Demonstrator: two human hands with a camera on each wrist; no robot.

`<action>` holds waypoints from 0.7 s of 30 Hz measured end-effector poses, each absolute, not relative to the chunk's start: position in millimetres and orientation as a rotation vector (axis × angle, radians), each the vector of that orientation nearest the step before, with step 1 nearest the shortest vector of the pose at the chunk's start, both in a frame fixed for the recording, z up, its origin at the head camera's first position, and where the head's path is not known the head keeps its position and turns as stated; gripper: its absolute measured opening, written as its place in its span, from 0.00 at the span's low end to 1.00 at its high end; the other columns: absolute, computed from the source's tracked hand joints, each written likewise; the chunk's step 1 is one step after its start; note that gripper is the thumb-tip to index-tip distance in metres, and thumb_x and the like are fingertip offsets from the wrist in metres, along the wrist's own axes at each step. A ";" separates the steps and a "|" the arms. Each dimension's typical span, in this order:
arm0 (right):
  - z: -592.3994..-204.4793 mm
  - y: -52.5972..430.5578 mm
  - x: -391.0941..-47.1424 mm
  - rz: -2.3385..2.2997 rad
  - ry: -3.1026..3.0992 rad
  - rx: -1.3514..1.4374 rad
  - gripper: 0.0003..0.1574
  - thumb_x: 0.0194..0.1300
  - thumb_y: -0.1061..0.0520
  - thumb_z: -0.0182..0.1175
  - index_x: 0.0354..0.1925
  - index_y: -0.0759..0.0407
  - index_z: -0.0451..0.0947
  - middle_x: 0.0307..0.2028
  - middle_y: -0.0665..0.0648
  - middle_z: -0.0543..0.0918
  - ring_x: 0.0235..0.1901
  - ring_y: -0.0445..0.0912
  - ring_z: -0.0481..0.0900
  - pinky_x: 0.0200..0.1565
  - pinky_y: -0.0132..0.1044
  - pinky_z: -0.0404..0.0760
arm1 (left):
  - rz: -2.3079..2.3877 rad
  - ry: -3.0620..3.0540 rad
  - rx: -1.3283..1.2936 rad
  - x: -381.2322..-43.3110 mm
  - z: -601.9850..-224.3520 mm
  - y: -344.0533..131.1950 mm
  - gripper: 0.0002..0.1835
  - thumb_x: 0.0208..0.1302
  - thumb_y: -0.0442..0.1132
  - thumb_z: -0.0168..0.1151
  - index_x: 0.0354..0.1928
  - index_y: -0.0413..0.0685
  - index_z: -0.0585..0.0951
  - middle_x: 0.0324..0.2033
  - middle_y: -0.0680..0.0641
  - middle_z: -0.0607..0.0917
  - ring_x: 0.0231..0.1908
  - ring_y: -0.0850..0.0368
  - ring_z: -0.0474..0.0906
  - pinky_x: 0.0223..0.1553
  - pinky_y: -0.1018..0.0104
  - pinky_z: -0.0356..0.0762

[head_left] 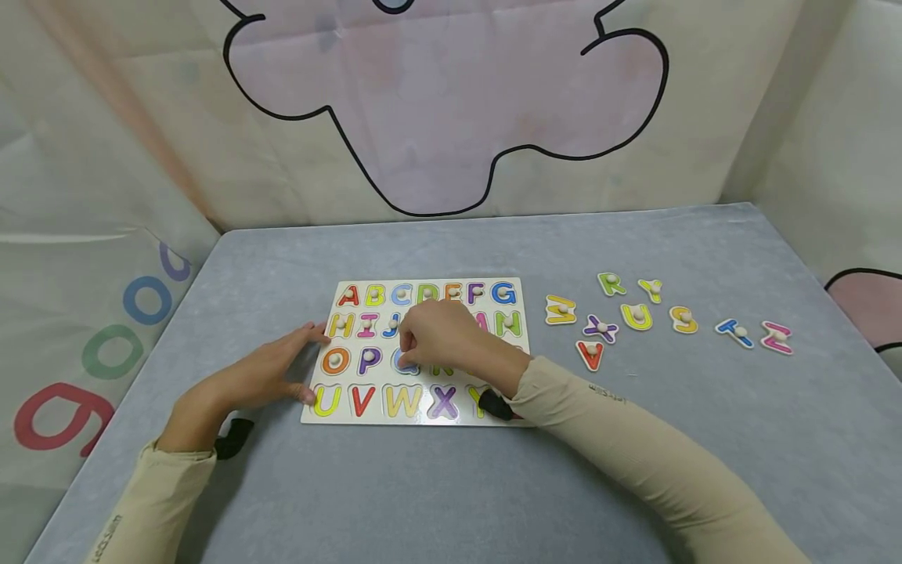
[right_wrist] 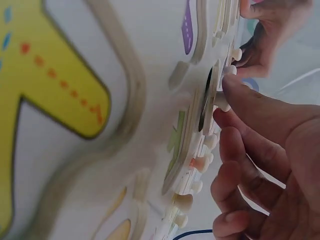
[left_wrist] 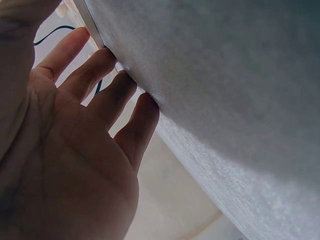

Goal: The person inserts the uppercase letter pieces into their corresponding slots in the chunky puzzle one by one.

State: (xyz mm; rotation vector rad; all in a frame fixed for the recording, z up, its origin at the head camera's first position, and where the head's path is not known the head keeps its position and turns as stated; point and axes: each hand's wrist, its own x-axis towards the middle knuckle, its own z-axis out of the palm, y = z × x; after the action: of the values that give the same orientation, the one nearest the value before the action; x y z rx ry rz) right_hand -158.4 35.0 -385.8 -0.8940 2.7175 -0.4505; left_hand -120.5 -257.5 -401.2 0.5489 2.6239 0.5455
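A white alphabet puzzle board [head_left: 416, 419] lies on the table, its upper rows largely filled with knobbed letters. My right hand [head_left: 447, 337] is over its middle, pinching the knob of the blue letter Q piece [head_left: 406, 363] between thumb and finger. In the right wrist view this piece [right_wrist: 212, 97] stands slightly tilted at its recess. My left hand [head_left: 257, 376] rests at the board's left edge, fingers extended, thumb by the U recess [head_left: 327, 400]. Those fingers [left_wrist: 137, 117] touch near the board's edge in the left wrist view.
Right of the board lie several loose letter pieces, including a yellow-orange one [head_left: 561, 310], a red V [head_left: 591, 355], a purple X [head_left: 601, 329], a yellow U [head_left: 636, 316], a blue T [head_left: 734, 332] and a pink Z [head_left: 777, 338]. A grey cloth [head_left: 423, 501] covers the table.
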 end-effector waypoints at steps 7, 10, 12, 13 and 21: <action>-385.5 34.6 -157.5 -0.430 2.718 -0.898 0.10 0.55 0.39 0.74 0.27 0.40 0.87 0.23 0.36 0.82 0.31 0.36 0.76 0.35 0.36 0.74 | 0.552 2.626 0.562 -120.2 -401.1 -257.5 0.47 0.45 0.53 0.78 0.66 0.46 0.66 0.75 0.34 0.58 0.73 0.31 0.54 0.70 0.33 0.57; -385.9 35.3 -157.7 -0.437 2.710 -0.898 0.09 0.55 0.40 0.74 0.29 0.40 0.88 0.23 0.36 0.82 0.32 0.35 0.76 0.39 0.36 0.74 | 0.549 2.628 0.565 -120.2 -400.6 -257.4 0.47 0.45 0.53 0.78 0.66 0.47 0.66 0.75 0.34 0.58 0.73 0.31 0.54 0.69 0.33 0.57; -386.2 35.3 -158.0 -0.443 2.702 -0.907 0.09 0.55 0.41 0.74 0.29 0.40 0.88 0.24 0.36 0.82 0.33 0.35 0.77 0.39 0.36 0.74 | 0.551 2.628 0.563 -119.9 -400.1 -257.2 0.47 0.44 0.53 0.78 0.66 0.47 0.66 0.75 0.34 0.58 0.73 0.31 0.54 0.69 0.33 0.57; -386.4 35.2 -158.2 -0.441 2.700 -0.914 0.09 0.56 0.41 0.74 0.30 0.41 0.88 0.24 0.36 0.82 0.33 0.35 0.77 0.39 0.36 0.74 | 0.552 2.628 0.562 -119.8 -399.9 -256.9 0.47 0.44 0.53 0.78 0.66 0.47 0.65 0.75 0.34 0.58 0.73 0.31 0.55 0.69 0.33 0.58; -388.3 31.8 -157.8 -0.394 2.690 -0.900 0.08 0.56 0.41 0.73 0.28 0.40 0.86 0.23 0.36 0.81 0.30 0.36 0.75 0.35 0.35 0.73 | 0.557 2.626 0.549 -118.5 -399.8 -255.9 0.48 0.44 0.52 0.78 0.66 0.48 0.65 0.75 0.34 0.58 0.72 0.31 0.56 0.68 0.33 0.60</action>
State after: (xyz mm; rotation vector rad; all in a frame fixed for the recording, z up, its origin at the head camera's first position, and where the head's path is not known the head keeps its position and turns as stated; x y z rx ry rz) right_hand -157.8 31.8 -388.3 -0.8998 2.6897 -0.3938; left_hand -118.5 -255.9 -399.8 0.5489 2.6260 0.5570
